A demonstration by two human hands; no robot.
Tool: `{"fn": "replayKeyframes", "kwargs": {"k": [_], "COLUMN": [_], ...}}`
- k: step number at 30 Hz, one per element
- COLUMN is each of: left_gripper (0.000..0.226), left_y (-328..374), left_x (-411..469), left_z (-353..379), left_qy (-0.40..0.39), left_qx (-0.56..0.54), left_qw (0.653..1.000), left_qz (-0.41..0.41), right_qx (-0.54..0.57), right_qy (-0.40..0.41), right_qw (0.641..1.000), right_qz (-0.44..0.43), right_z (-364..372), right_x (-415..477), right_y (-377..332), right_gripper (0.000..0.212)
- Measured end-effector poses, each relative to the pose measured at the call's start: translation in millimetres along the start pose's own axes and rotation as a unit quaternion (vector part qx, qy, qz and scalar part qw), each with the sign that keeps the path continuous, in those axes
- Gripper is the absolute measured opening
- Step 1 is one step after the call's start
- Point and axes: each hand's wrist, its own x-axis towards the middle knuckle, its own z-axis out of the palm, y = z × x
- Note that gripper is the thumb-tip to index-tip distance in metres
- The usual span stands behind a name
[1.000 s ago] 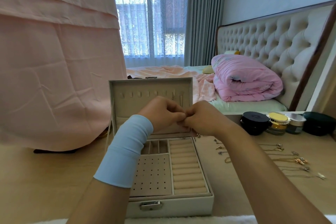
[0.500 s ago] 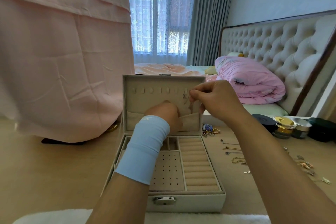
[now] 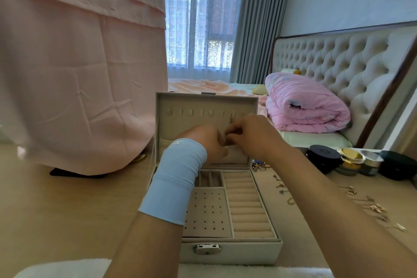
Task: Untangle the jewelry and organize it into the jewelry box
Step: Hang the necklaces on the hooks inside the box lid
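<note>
Both hands curled, left hand [image 3: 206,141] and right hand [image 3: 251,135] pinching gold necklace [image 3: 230,120], at jewelry box [image 3: 180,126] lid

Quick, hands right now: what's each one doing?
Left hand: fingers curled, pinching a small gold jewelry piece.
Right hand: pinching the same piece.

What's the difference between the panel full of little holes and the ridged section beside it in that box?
The holed panel is flat and dotted with small holes; the ridged section is stacked padded rolls. The holed panel sits left and is shorter; the ridged section sits right and reaches farther toward the lid. Both are beige.
</note>
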Motion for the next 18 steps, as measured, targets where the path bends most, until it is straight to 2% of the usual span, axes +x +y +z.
{"fn": "replayKeyframes", "kwargs": {"k": [10, 15, 18], "left_gripper": [0.032, 0.032, 0.023], "left_y": [-3.1, 17.2, 37.3], "left_x": [2.2, -0.8, -6.8], "left_z": [1.8, 6.5, 16.6], "left_qy": [0.001, 0.052, 0.091], "left_qx": [-0.018, 0.001, -0.027], "left_qw": [1.0, 0.998, 0.991], "left_qz": [0.003, 0.046, 0.095], "right_qx": [0.014, 0.072, 0.053], "right_qy": [-0.042, 0.009, -0.054], "right_qw": [0.999, 0.997, 0.996], "right_qz": [0.006, 0.011, 0.039], "right_z": [0.7, -27.3, -47.7], "right_x": [-17.7, -39.7, -59.0], "right_y": [6.5, 23.3, 40.6], "right_gripper": [0.03, 0.022, 0.016]}}
